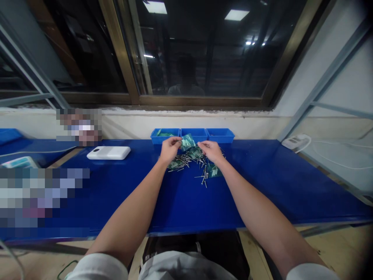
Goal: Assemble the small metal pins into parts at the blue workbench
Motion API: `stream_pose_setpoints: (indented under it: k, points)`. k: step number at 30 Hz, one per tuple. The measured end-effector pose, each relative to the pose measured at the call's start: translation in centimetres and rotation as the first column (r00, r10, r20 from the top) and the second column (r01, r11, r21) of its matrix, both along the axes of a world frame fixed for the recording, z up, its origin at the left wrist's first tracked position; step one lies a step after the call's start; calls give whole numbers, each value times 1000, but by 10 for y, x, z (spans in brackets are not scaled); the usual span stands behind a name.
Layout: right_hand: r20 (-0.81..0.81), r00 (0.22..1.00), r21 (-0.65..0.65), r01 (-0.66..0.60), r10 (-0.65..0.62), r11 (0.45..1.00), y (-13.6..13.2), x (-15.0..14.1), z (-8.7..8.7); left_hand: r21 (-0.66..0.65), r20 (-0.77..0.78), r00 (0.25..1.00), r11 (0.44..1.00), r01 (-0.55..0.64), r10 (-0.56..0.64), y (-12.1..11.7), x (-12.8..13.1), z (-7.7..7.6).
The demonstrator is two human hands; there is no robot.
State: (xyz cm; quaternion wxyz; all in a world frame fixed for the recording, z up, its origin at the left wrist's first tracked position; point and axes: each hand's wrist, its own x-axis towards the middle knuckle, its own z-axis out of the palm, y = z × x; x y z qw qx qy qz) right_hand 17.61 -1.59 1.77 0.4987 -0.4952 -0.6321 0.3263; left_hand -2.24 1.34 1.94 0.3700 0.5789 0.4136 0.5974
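Note:
My left hand (171,149) pinches the left edge of a small green plastic bag (188,142), held up over the table. Close by the bag's right edge is my right hand (211,151), its thumb and fingertips pressed together; what they grip, if anything, is too small to make out. Below both hands lies a loose heap of metal screws (183,160). Several more green bags lie among the screws, one of them a flat green bag (214,170) under my right wrist.
Three joined blue bins (193,135) stand at the blue table's (186,206) back edge, the left one holding green material. A white power bank (108,153) lies to the left. At the far right sits a white power strip (296,141) with a cable.

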Motion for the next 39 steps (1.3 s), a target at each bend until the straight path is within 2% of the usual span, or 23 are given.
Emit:
stream_pose_setpoints:
  k: [3, 6, 8, 10, 13, 16, 18, 20, 22, 25, 27, 29, 31, 33, 36, 39]
  points:
    - [28, 1000, 4, 9, -9, 1000, 2, 3, -1, 6, 199, 972, 992, -129, 125, 11, -11, 3]
    - [61, 998, 19, 5, -6, 1000, 3, 5, -3, -82, 235, 965, 992, -99, 116, 17, -23, 3]
    - [81, 997, 30, 2, -5, 1000, 4, 5, -4, -172, 175, 978, 981, -86, 116, 19, -28, 1]
    - [99, 995, 44, 15, -19, 999, 6, 6, -4, -189, 114, 982, 973, -129, 152, 20, -30, -1]
    - [157, 982, 72, 94, -104, 993, 6, 8, -2, -103, 8, 982, 977, -187, 189, 21, -30, -4]
    - [329, 913, 128, 212, -243, 969, 4, 11, 0, -18, -233, 957, 983, -183, 174, 17, -24, -7]
    - [474, 816, 165, 288, -332, 943, 3, 12, 0, 46, -452, 882, 991, -128, 135, 10, -16, -8]
    - [585, 709, 167, 368, -393, 915, 2, 15, 0, 113, -654, 750, 993, -29, 96, 0, -5, -8]
    - [656, 636, 117, 446, -407, 887, 3, 18, -2, 166, -798, 597, 983, 76, 89, -9, 7, -8]
    - [704, 634, -39, 486, -321, 873, 7, 23, -5, 196, -905, 411, 964, 181, 107, -18, 21, -7]
    - [712, 662, -129, 453, -235, 882, 10, 26, -7, 177, -935, 342, 956, 232, 90, -20, 25, -8]
    - [712, 683, -174, 397, -163, 901, 11, 27, -8, 144, -949, 310, 952, 271, 56, -19, 26, -9]
    - [710, 694, -190, 347, -115, 919, 12, 26, -8, 126, -948, 318, 952, 278, 33, -17, 24, -10]
    - [709, 700, -192, 310, -87, 931, 11, 24, -9, 130, -926, 376, 960, 248, 28, -15, 22, -10]
    - [713, 697, -161, 276, -82, 948, 10, 20, -12, 155, -825, 565, 964, 215, 7, -12, 19, -9]
    - [703, 698, -96, 277, -132, 956, 9, 17, -13, 157, -621, 784, 980, 125, -1, -8, 14, -8]
